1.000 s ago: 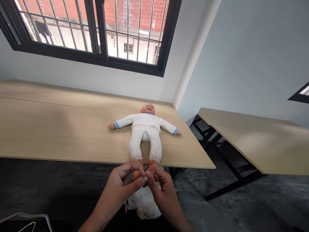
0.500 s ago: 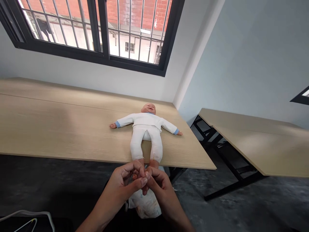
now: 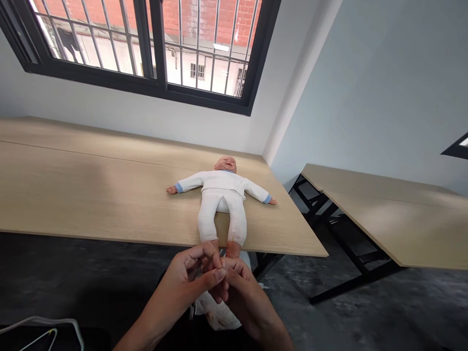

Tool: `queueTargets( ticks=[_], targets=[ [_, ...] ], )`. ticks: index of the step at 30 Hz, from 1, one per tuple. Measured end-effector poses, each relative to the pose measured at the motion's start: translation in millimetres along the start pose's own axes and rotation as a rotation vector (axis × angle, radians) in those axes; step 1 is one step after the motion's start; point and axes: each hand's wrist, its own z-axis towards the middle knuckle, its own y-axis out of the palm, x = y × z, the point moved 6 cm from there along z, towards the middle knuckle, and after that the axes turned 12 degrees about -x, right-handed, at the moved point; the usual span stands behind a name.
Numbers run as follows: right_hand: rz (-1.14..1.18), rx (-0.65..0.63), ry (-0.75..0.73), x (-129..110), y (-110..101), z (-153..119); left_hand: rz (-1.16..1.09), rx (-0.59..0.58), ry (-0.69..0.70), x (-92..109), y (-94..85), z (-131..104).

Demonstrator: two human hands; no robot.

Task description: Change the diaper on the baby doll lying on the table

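A baby doll [image 3: 223,183] in a white top with blue cuffs and white trousers lies on its back on the wooden table [image 3: 120,195]. Its arms are spread and its bare feet are at the front edge. Just in front of the feet, my left hand [image 3: 192,273] is closed, thumb and fingers pinched. My right hand [image 3: 244,287] is closed too, its fingertips meeting those of the left. Whatever lies between the fingertips, if anything, is too small or hidden to make out. A crumpled whitish cloth or bag [image 3: 221,317] shows below my hands.
A second wooden table [image 3: 395,209] with black folding legs [image 3: 351,248] stands to the right, across a gap. Behind the doll are a wall and a barred window [image 3: 204,53]. White curved tubing [image 3: 40,320] shows at the lower left.
The fingers of my right hand have shifted and curled slightly against those of the left. The doll has not moved.
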Motion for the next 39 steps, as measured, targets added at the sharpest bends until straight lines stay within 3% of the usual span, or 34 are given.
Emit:
queueTargets(
  ticks=[3, 7, 10, 13, 16, 20, 26, 30, 32, 35, 37, 39],
  targets=[
    [-0.246, -0.077, 0.069, -12.1, -9.6, -11.9, 0.069, 0.04, 0.022, 1.0, -13.7, -1.6],
    [-0.951, -0.178, 0.304, -12.8, -39.2, -48.0, 0.203, 0.254, 0.075, 10.2, -51.1, -12.2],
    [-1.418, -0.093, 0.644, 19.8, -83.0, -76.6, 0.26, 0.37, 0.079, 15.9, -72.0, -18.8],
    [-1.49, -0.075, 0.832, 64.4, -116.3, -88.8, 0.276, 0.387, 0.042, 14.8, -78.8, -19.1],
    [-1.457, -0.061, 0.713, 88.5, -128.2, -79.2, 0.277, 0.357, 0.015, 9.5, -78.3, -15.6],
    [-1.512, -0.091, 0.576, 93.7, -125.9, -64.0, 0.277, 0.339, 0.009, 2.3, -79.1, -10.3],
    [-1.665, -0.24, 0.557, 112.7, -130.4, -66.5, 0.252, 0.302, 0.006, -4.8, -77.7, -4.2],
    [-1.775, -0.093, 0.198, 112.2, -133.3, -63.6, 0.257, 0.278, 0.008, -7.7, -75.0, -1.2],
    [-1.759, -0.017, -0.055, 99.3, -125.8, -63.0, 0.273, 0.279, 0.009, -9.9, -76.1, 0.2],
    [-1.679, 0.043, -0.351, 59.1, -101.1, -67.9, 0.3, 0.266, 0.02, -13.9, -78.4, 1.9],
    [-1.631, 0.009, -0.361, 24.9, -78.8, -71.0, 0.318, 0.203, 0.055, -14.6, -74.3, 2.9],
    [-1.565, 0.03, -0.368, -16.7, -55.6, -75.2, 0.33, 0.067, 0.101, -13.8, -61.2, 4.1]
  ],
)
